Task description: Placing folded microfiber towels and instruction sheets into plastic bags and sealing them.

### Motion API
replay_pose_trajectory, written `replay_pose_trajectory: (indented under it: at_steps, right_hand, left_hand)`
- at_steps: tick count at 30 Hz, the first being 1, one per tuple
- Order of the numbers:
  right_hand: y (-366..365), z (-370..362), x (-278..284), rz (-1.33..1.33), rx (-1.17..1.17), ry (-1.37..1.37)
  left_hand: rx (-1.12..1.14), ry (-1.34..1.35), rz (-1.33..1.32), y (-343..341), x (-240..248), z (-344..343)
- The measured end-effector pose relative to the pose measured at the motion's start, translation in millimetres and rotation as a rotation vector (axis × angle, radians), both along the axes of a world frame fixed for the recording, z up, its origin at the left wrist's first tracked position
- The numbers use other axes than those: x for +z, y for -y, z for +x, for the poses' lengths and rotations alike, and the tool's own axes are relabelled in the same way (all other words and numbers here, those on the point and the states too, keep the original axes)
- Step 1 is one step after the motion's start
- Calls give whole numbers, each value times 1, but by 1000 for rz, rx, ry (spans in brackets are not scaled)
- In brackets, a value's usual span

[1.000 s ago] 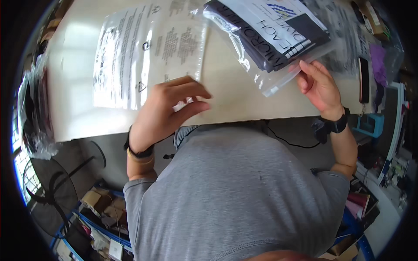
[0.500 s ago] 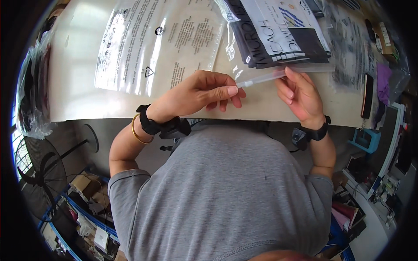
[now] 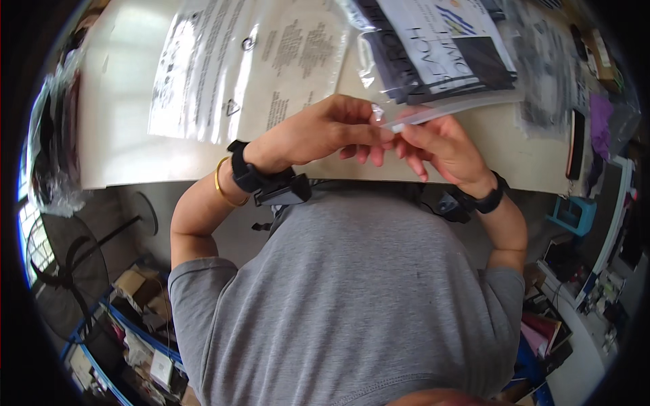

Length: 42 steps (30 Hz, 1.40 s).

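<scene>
A transparent slider zip bag (image 3: 467, 103) lies at the table's near edge, right of centre. Inside it is a folded dark grey cloth (image 3: 484, 59) with a white printed card (image 3: 433, 51). My left hand (image 3: 338, 132) pinches the left end of the bag's zip strip between thumb and fingers. Close beside it, my right hand (image 3: 447, 145) has its thumb and fingers closed at the small white slider (image 3: 398, 128). The two thumbs almost meet there. Motion blurs the bag's contents somewhat.
A flat transparent printed bag (image 3: 250, 74) lies left on the pale table (image 3: 115, 135). More plastic bags (image 3: 545, 81) are piled at the right, near a dark strip-shaped object (image 3: 576, 143) and purple cloth (image 3: 600, 122). Wrapped goods (image 3: 54, 135) hang by the left edge, above a fan (image 3: 64, 277).
My right hand has moved left along the zip strip to the slider, beside my left hand. My left hand has shifted slightly right and keeps its pinch on the bag's end.
</scene>
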State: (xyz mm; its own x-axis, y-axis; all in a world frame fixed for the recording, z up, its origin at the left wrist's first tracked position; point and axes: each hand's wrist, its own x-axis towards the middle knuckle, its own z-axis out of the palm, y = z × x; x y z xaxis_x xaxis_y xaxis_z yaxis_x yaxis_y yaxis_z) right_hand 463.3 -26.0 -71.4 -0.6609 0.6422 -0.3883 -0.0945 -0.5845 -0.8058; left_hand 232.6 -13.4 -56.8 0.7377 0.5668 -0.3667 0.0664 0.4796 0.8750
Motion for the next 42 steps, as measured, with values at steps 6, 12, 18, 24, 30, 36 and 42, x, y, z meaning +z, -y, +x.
replay_pose_trajectory:
  at_steps: [6,12,18,24,30,36,42]
  right_hand:
    - [-1,0,-3,-10,-40,-8]
    - [-12,62,-3,-6,-281,165]
    - [-18,94,0,132,-619,194]
    - [-24,104,-10,98,-610,129]
    - [-27,110,-17,104,-514,-50]
    - [-28,98,-20,124,-584,-127]
    - [-28,98,-23,160,-535,-185]
  left_hand:
    - [43,23,-17,3,-2,-3]
    - [102,-33,-79,3,-3,-14]
    - [121,-23,-116,1,-4,-13]
    - [174,14,-151,-2,1,0]
    - [380,-175,410,3,-4,1]
    - [271,-602,1472,-9,23,18]
    - [97,-582,1611,-22,26,39]
